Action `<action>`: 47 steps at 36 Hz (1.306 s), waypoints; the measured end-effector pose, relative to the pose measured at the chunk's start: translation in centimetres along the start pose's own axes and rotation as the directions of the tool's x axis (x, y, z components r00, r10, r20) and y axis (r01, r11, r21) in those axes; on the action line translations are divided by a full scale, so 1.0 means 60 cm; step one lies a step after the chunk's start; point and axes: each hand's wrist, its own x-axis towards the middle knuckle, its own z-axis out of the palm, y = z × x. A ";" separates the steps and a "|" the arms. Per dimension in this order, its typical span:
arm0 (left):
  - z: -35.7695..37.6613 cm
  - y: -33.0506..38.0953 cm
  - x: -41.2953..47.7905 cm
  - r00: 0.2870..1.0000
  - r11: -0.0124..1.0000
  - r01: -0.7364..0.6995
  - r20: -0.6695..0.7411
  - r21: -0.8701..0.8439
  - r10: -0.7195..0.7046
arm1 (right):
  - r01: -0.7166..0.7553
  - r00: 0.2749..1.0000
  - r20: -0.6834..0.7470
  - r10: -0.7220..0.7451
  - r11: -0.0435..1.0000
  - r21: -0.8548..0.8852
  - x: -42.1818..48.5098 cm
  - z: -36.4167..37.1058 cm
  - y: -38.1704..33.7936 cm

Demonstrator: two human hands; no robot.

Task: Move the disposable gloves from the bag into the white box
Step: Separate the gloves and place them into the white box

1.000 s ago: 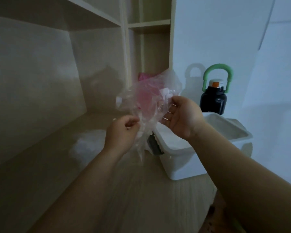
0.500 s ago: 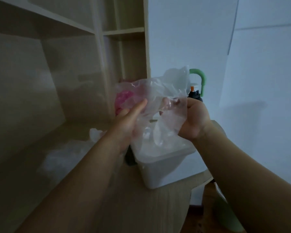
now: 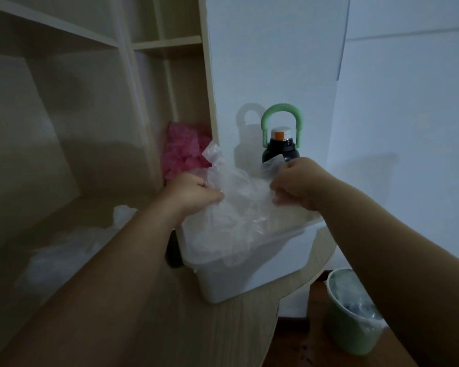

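Note:
A thin clear disposable glove point(image 3: 239, 205) is stretched over the open top of the white box point(image 3: 252, 271), which stands on the wooden desk. My left hand point(image 3: 194, 192) grips the glove's left edge with curled fingers. My right hand point(image 3: 297, 181) pinches its right edge above the box's far rim. The glove's lower part droops into the box and over its front rim. A crumpled clear bag point(image 3: 72, 250) with more plastic lies on the desk to the left, partly behind my left forearm.
A dark bottle point(image 3: 281, 148) with a green handle stands behind the box against the wall. A pink crumpled bag point(image 3: 183, 152) sits in the shelf corner. A dark object point(image 3: 173, 250) hides left of the box. A green bin point(image 3: 350, 311) stands on the floor, right.
Both hands have come down with the clear glove from chest height onto the white box's opening. My left hand now grips its edge. The view has swung left and down.

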 end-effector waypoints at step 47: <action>-0.071 -0.067 -0.056 0.943 0.948 -0.314 -0.100 0.048 0.318 | 0.479 0.869 0.177 -0.462 0.697 -0.533 -0.044 0.119 -0.025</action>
